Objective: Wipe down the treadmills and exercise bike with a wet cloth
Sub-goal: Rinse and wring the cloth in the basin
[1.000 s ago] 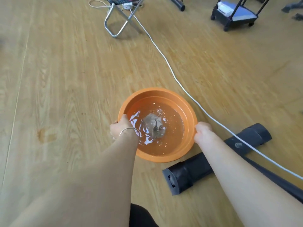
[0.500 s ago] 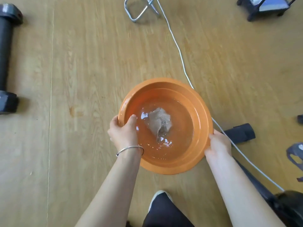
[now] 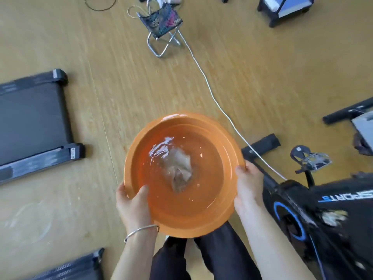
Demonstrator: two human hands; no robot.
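Note:
I hold an orange basin of water up off the wooden floor, close in front of me. A grey cloth lies sunk in the water at its middle. My left hand grips the basin's near left rim, thumb over the inside. My right hand grips the right rim. A black treadmill lies flat at the left, and the corner of a second one shows at the bottom left. The black exercise bike with a blue ring stands at the right.
A white cable runs across the floor from a small folding stool toward the bike. The bike's front foot bar and a pedal lie just right of the basin. A black wheeled stand is at the top right.
The basin has risen from the floor with both hands gripping its rim, and my view has lifted, bringing the treadmills and the bike into sight. The water is sloshing.

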